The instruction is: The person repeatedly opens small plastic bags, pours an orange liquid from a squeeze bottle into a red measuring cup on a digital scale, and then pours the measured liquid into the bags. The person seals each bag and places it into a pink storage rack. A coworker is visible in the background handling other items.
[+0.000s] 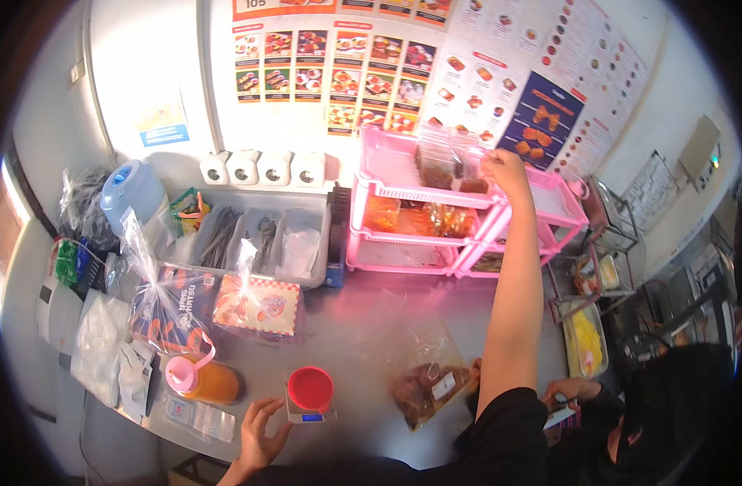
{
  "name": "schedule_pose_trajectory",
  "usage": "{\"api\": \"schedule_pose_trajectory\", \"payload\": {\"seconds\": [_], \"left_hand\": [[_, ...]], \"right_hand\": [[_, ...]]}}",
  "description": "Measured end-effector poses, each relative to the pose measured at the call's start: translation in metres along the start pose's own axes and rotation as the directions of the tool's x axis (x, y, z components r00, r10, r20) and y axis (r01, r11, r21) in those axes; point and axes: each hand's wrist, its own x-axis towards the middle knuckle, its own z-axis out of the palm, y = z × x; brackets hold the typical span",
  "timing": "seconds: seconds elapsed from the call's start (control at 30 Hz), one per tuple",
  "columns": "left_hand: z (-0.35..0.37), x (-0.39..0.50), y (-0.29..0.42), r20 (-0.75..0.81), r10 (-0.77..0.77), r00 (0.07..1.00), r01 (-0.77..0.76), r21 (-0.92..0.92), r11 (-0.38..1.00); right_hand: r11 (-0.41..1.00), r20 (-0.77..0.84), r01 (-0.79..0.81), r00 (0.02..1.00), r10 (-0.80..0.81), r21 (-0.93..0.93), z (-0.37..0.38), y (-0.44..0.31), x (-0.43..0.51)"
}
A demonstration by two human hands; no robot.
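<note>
My right hand (pixel 506 173) is stretched out to the top tier of a pink plastic rack (pixel 419 193). Its fingers pinch the upper edge of a clear plastic packet with dark contents (pixel 473 182). Similar packets (pixel 435 170) stand upright beside it. Down at the near side of the steel table, my left hand (pixel 264 428) has its fingers apart at the left edge of a small digital scale (pixel 312 418). A red plastic cup (pixel 310 389) sits on the scale. Between my arms lies a clear bag of brown food (pixel 429 389) with a white label.
A squeeze bottle with a pink lid (pixel 204 379) and wrapped boxes (pixel 258 304) stand left of the scale. Behind them is a grey divided bin (pixel 264 243). At right, a co-worker's hand (pixel 571 392) holds something, near a tray of yellow food (pixel 585 343).
</note>
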Motion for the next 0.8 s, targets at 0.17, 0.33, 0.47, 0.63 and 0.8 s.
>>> {"api": "schedule_pose_trajectory", "payload": {"seconds": [0.17, 0.33, 0.47, 0.63, 0.8], "left_hand": [[-0.002, -0.036, -0.015, -0.119, -0.203, 0.972, 0.209, 0.043, 0.977], [-0.005, -0.048, -0.022, -0.190, -0.310, 0.932, 0.324, 0.048, 0.945], [-0.001, -0.048, -0.024, -0.187, -0.300, 0.935, 0.315, 0.054, 0.948], [-0.007, -0.045, -0.017, -0.191, -0.291, 0.937, 0.311, 0.081, 0.947], [-0.014, -0.067, -0.021, -0.404, -0.396, 0.825, 0.464, 0.082, 0.882]], "right_hand": [[0.993, -0.057, -0.102, 0.993, 0.098, -0.061, 0.017, 0.073, 0.063], [0.994, -0.102, -0.043, 0.994, 0.033, -0.105, 0.025, 0.088, 0.089], [0.881, -0.177, 0.187, 0.941, -0.287, -0.434, 0.025, 0.076, 0.074], [0.830, -0.112, 0.169, 0.957, -0.267, -0.531, 0.022, 0.041, 0.044], [0.862, -0.328, 0.444, 0.799, -0.504, -0.244, 0.041, -0.064, -0.057]]}}
